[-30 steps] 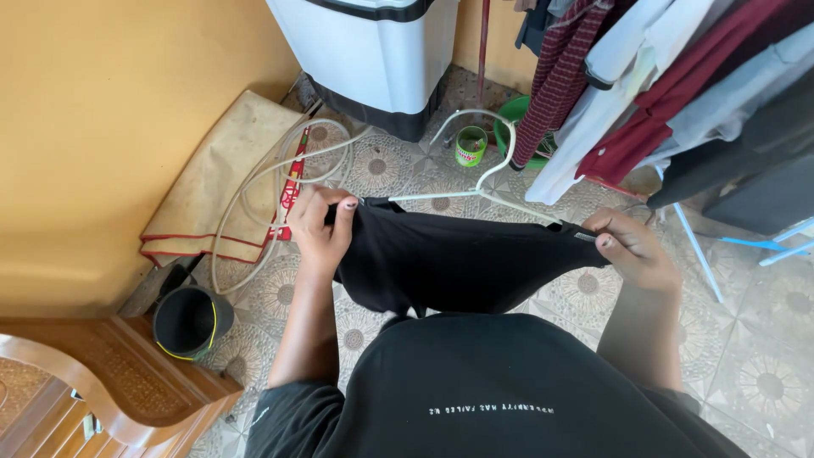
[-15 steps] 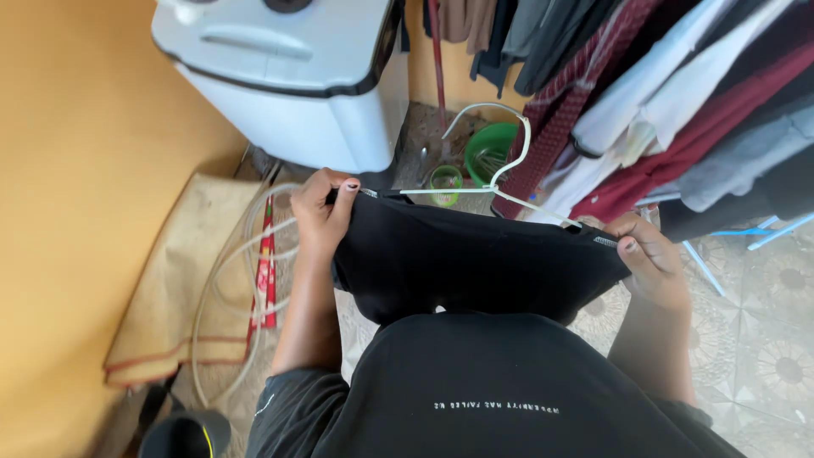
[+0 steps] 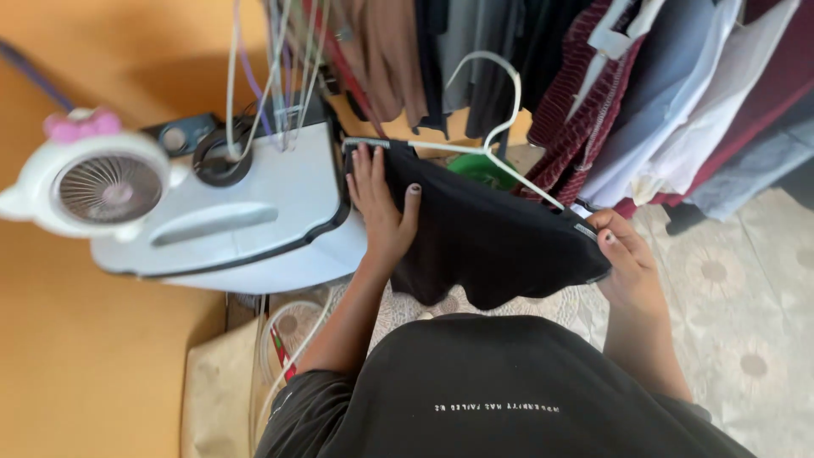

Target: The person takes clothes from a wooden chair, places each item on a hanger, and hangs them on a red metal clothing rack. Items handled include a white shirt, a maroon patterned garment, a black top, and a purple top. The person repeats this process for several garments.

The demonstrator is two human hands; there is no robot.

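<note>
The black cloth garment (image 3: 483,229) on the white plastic hanger (image 3: 492,136) has risen toward the hanging clothes (image 3: 593,93). The left hand (image 3: 381,203) now lies spread flat on it, while the right hand (image 3: 623,254) pinches its corner.

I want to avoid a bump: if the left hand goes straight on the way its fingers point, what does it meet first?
Probably the hanging clothes above the white machine's lid. The left hand lies flat on the black garment, fingers toward them; depth is unclear.
</note>
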